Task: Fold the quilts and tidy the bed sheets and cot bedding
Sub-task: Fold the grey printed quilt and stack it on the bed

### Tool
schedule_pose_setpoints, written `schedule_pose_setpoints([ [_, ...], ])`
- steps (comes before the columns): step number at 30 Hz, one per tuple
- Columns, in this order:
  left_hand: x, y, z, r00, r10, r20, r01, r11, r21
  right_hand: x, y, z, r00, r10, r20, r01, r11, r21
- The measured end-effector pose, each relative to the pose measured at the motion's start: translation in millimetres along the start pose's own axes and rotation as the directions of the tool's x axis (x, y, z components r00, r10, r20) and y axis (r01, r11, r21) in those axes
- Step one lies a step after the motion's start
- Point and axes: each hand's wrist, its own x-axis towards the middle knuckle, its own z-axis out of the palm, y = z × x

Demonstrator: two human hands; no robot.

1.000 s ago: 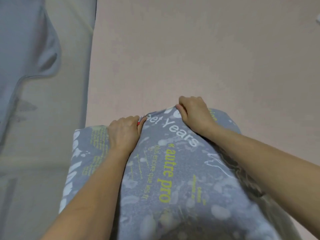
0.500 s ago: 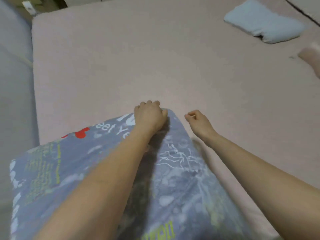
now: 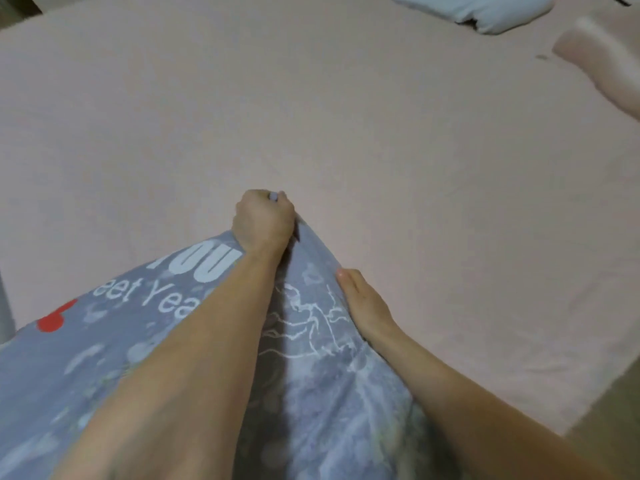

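Left hand gripped the far corner of the grey printed quilt, fingers curled tight, probably to pull it taut. Right hand lay flat, fingers straight, along the quilt's right edge. Quilt covered the pink sheet's near edge.

The grey quilt carries white print: large capitals reading "OU", partly hidden by the left forearm, and beneath them smaller letters "eet Yea", cut off at both ends.
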Motion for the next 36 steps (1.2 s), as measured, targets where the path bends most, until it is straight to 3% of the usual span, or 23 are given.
schedule_pose_setpoints([
  [2, 9, -21, -17, 0.992, -0.091, -0.089, 0.086, 0.995, -0.052, -8, 11, 8, 0.999, -0.025, 0.026, 0.026, 0.998, -0.055],
  [4, 9, -31, -21, 0.997, -0.036, -0.067, 0.047, 0.986, 0.163, -10, 14, 11, 0.997, -0.036, 0.075, 0.046, 0.991, -0.126],
  [7, -16, -8, -4, 0.953, 0.244, 0.177, -0.302, 0.786, 0.54, -25, 19, 5, 0.993, -0.025, 0.111, 0.04, 0.99, -0.135],
  [8, -32, 5, 2, 0.886, 0.343, 0.312, -0.462, 0.697, 0.548, -33, 22, -2, 0.994, -0.021, 0.106, 0.033, 0.992, -0.118],
  [10, -70, 26, 16, 0.684, 0.443, 0.579, -0.719, 0.54, 0.437, -49, 31, -23, 0.993, -0.034, 0.115, 0.046, 0.993, -0.107],
  [11, -96, 32, 24, 0.584, 0.442, 0.681, -0.793, 0.492, 0.36, -63, 41, -39, 0.994, -0.041, 0.102, 0.05, 0.994, -0.095],
  [12, -113, 29, 27, 0.531, 0.406, 0.744, -0.814, 0.489, 0.314, -69, 49, -51, 0.994, -0.041, 0.104, 0.051, 0.995, -0.09],
  [14, -151, 24, 28, 0.461, 0.355, 0.813, -0.824, 0.511, 0.244, -101, 86, -77, 0.996, 0.026, 0.08, -0.019, 0.995, -0.094],
  [18, -194, 24, 10, 0.421, 0.293, 0.858, -0.834, 0.498, 0.24, -166, 159, -89, 0.978, 0.208, 0.011, -0.208, 0.977, 0.04],
  [21, -235, 24, -4, 0.327, 0.281, 0.902, -0.899, 0.386, 0.206, -198, 189, -83, 0.957, 0.277, -0.079, -0.265, 0.954, 0.139],
  [24, -272, 17, -15, 0.324, 0.299, 0.898, -0.924, 0.303, 0.232, -216, 214, -78, 0.923, 0.377, -0.082, -0.359, 0.917, 0.172],
  [26, -287, 14, -14, 0.373, 0.352, 0.859, -0.917, 0.28, 0.283, -218, 219, -68, 0.918, 0.392, -0.049, -0.371, 0.899, 0.233],
  [27, -296, 12, -13, 0.391, 0.388, 0.834, -0.915, 0.264, 0.306, -223, 219, -63, 0.929, 0.362, -0.082, -0.336, 0.914, 0.23],
  [30, -294, 5, -12, 0.426, 0.534, 0.73, -0.905, 0.246, 0.348, -228, 211, -63, 0.905, 0.203, -0.373, -0.132, 0.969, 0.209],
  [32, -292, -2, -12, 0.49, 0.556, 0.671, -0.871, 0.277, 0.406, -235, 220, -69, 0.883, 0.089, -0.461, -0.052, 0.994, 0.093],
  [36, -318, -8, -12, 0.558, 0.502, 0.661, -0.828, 0.275, 0.49, -245, 238, -70, 0.94, 0.073, -0.332, -0.155, 0.961, -0.228],
])
